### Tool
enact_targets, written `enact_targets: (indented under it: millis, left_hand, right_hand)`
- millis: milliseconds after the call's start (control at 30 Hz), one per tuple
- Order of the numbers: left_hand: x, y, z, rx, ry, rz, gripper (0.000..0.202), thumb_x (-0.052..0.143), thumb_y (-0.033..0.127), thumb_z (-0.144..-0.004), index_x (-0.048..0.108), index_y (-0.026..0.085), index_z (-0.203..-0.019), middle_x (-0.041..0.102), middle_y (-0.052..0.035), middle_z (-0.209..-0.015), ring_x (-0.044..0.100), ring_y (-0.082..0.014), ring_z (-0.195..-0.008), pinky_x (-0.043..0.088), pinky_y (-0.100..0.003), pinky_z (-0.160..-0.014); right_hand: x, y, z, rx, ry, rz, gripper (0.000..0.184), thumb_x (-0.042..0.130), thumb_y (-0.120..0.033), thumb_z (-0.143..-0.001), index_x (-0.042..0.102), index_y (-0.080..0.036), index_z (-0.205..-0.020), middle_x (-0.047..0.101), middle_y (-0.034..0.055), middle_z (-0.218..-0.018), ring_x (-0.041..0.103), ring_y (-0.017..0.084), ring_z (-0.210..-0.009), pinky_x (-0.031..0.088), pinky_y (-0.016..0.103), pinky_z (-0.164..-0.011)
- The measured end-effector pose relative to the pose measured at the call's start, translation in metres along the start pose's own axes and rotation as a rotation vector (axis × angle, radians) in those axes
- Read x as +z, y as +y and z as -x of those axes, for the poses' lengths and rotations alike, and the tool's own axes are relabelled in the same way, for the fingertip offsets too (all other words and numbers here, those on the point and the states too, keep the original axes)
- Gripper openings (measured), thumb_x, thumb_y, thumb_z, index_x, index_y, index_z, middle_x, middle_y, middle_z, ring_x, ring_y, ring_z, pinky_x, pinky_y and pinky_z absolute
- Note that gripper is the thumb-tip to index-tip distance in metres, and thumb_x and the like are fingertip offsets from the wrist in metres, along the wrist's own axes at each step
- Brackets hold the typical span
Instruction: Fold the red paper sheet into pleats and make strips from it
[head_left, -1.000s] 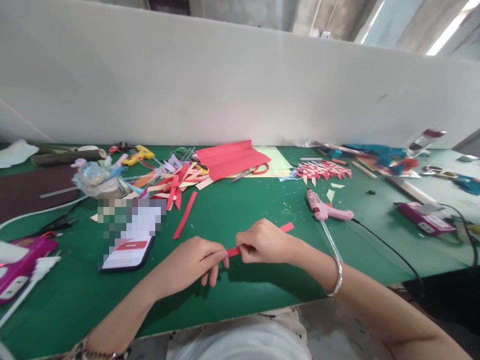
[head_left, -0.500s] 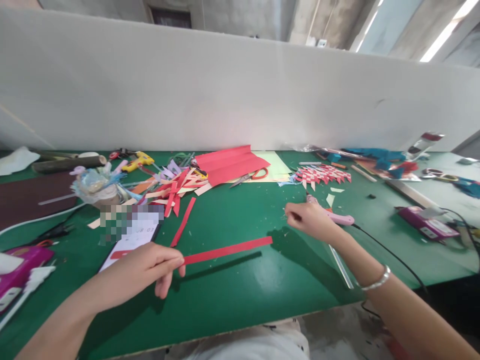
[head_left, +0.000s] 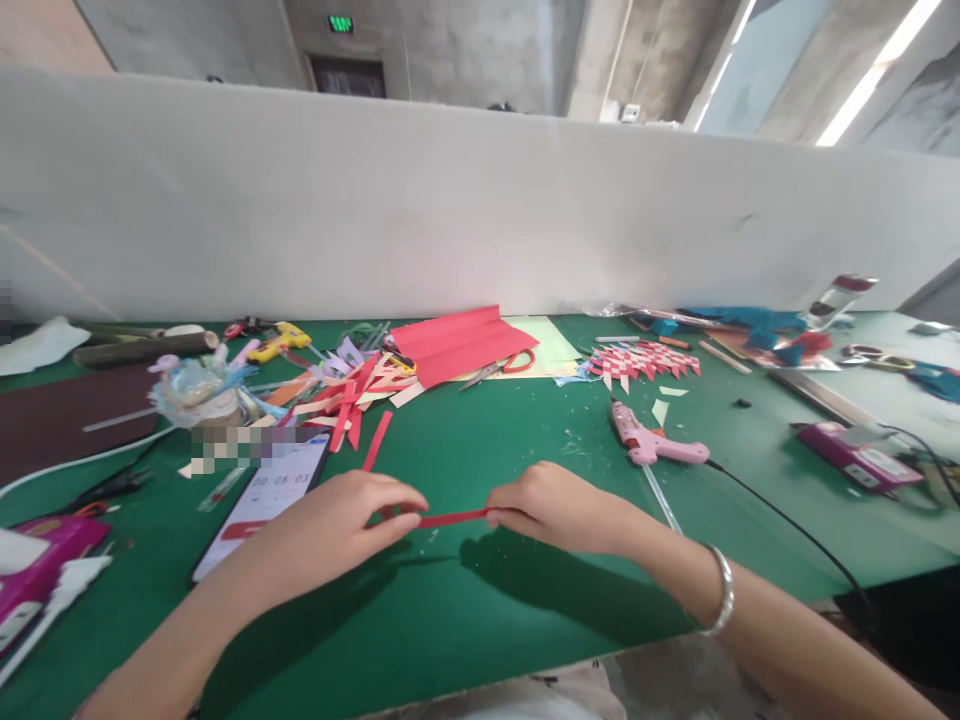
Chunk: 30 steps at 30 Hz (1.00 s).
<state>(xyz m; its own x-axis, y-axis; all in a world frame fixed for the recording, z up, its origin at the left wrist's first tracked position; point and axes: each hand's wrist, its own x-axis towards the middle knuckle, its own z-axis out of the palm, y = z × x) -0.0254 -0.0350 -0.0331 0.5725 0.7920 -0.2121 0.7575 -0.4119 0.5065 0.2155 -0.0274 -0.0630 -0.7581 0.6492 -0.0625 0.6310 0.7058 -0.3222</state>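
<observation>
Now my left hand (head_left: 337, 525) and right hand (head_left: 555, 505) each pinch one end of a thin red paper strip (head_left: 450, 518), fingers closed on it, holding it taut just above the green table (head_left: 487, 620). Pulling harder could, I judge, tear the paper; a loose pinch could let it slip.
</observation>
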Motion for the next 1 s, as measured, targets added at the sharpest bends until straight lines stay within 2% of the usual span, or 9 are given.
enact_targets:
  millis: [67,133,233,367,500,600,767,900,1000]
  left_hand:
    - [0.009,0.009,-0.007,0.096,0.045,-0.087,0.031,0.037,0.035,-0.09,0.066,0.026,-0.096,0.068,0.001,-0.096,0.061,-0.0145,-0.086,0.041,-0.021,-0.07]
    - [0.02,0.016,-0.014,0.172,0.043,-0.211,0.03,0.035,0.027,-0.091,0.064,0.021,-0.087,0.066,-0.0004,-0.081,0.06,-0.0135,-0.072,0.039,-0.022,-0.06]
    - [0.036,0.015,-0.023,0.299,0.147,-0.503,0.03,0.032,0.02,-0.091,0.055,0.018,-0.071,0.058,-0.0005,-0.061,0.053,-0.0141,-0.052,0.029,-0.025,-0.047]
    - [0.045,0.003,-0.025,0.501,0.327,-0.703,0.03,0.028,0.016,-0.091,0.047,0.018,-0.068,0.051,0.0016,-0.051,0.048,-0.0136,-0.044,0.024,-0.027,-0.045]
    - [0.043,-0.005,-0.021,0.605,0.483,-0.764,0.03,0.028,0.01,-0.088,0.043,0.019,-0.064,0.045,0.0035,-0.046,0.042,-0.0122,-0.04,0.025,-0.027,-0.045]
    - [0.04,-0.011,-0.016,0.625,0.566,-0.766,0.03,0.029,0.007,-0.086,0.042,0.019,-0.062,0.044,0.0047,-0.045,0.04,-0.011,-0.039,0.027,-0.026,-0.045]
    - [0.028,-0.025,-0.004,0.583,0.586,-0.762,0.031,0.029,0.006,-0.085,0.042,0.019,-0.06,0.044,0.006,-0.044,0.039,-0.0091,-0.039,0.028,-0.024,-0.046]
    - [0.015,-0.046,0.01,0.529,0.587,-0.791,0.03,0.031,0.008,-0.086,0.043,0.019,-0.061,0.045,0.0064,-0.045,0.04,-0.008,-0.039,0.028,-0.023,-0.047]
    - [0.004,-0.064,0.018,0.482,0.61,-0.863,0.031,0.031,0.011,-0.086,0.042,0.02,-0.059,0.042,0.0065,-0.045,0.038,-0.0079,-0.038,0.025,-0.024,-0.046]
  right_hand:
    - [0.0,-0.004,-0.005,-0.047,-0.003,-0.108,0.024,0.042,-0.022,-0.091,0.065,-0.018,-0.084,0.062,-0.0009,-0.064,0.048,0.008,-0.053,0.028,0.02,-0.053]
    - [0.001,-0.007,-0.01,-0.081,-0.002,-0.218,0.024,0.043,-0.017,-0.088,0.066,-0.017,-0.08,0.06,-0.0021,-0.06,0.045,0.007,-0.05,0.03,0.018,-0.052]
    - [0.002,-0.01,-0.016,-0.074,-0.038,-0.38,0.025,0.042,-0.013,-0.086,0.065,-0.015,-0.075,0.051,-0.0046,-0.05,0.043,0.006,-0.046,0.033,0.016,-0.052]
    - [0.004,-0.007,-0.02,-0.019,-0.128,-0.682,0.029,0.039,-0.022,-0.089,0.062,-0.013,-0.074,0.042,-0.0074,-0.041,0.042,0.004,-0.04,0.037,0.014,-0.051]
    - [0.006,-0.002,-0.017,0.055,-0.228,-0.864,0.03,0.039,-0.03,-0.089,0.056,-0.014,-0.07,0.043,-0.0081,-0.04,0.035,0.003,-0.034,0.033,0.013,-0.039]
    - [0.004,0.005,-0.01,0.084,-0.221,-0.908,0.032,0.039,-0.034,-0.09,0.052,-0.015,-0.068,0.042,-0.0085,-0.04,0.033,0.003,-0.031,0.029,0.013,-0.034]
    - [-0.004,0.032,0.013,0.084,-0.143,-0.841,0.035,0.04,-0.037,-0.09,0.052,-0.014,-0.066,0.042,-0.0079,-0.04,0.034,0.002,-0.032,0.03,0.012,-0.035]
    - [-0.014,0.052,0.036,0.137,-0.123,-0.753,0.039,0.039,-0.043,-0.09,0.05,-0.014,-0.065,0.043,-0.0065,-0.041,0.034,0.003,-0.032,0.029,0.014,-0.035]
    - [-0.023,0.053,0.046,0.152,-0.124,-0.689,0.041,0.037,-0.044,-0.09,0.051,-0.015,-0.066,0.042,-0.0063,-0.042,0.035,0.004,-0.034,0.029,0.015,-0.036]
